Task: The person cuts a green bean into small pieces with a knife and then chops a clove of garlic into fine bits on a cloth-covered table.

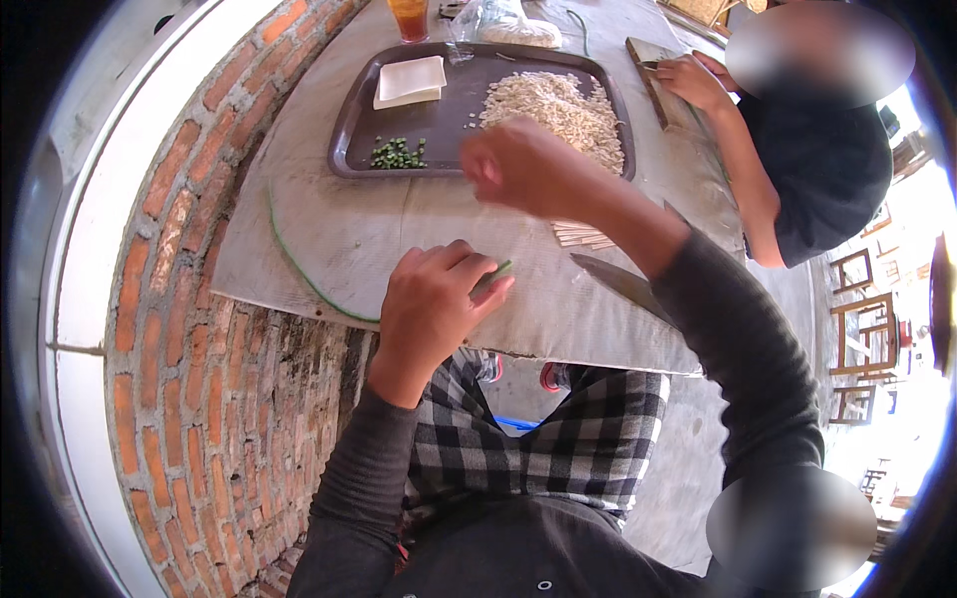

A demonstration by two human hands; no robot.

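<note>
My left hand (445, 299) is near the table's front edge, its fingers closed on a thin green stalk (502, 267), perhaps a long bean, whose cut end shows. A long green strand (288, 258) curves over the table left of that hand. Blurred by motion, my right hand (501, 168) hangs over the front rim of a dark tray (344, 112); its fingers are curled, and I cannot tell whether they hold anything. On the tray are chopped green pieces (398, 154), a heap of pale chopped pieces (549, 105) and stacked white squares (410, 81).
A knife blade (620, 282) lies under my right forearm, beside pale sticks (582, 234). Beyond the tray stand a glass of amber drink (410, 19) and a plastic bag (516, 30). At right, another person's hands (691, 78) work at a wooden board (654, 93). A brick wall (172, 299) borders the left.
</note>
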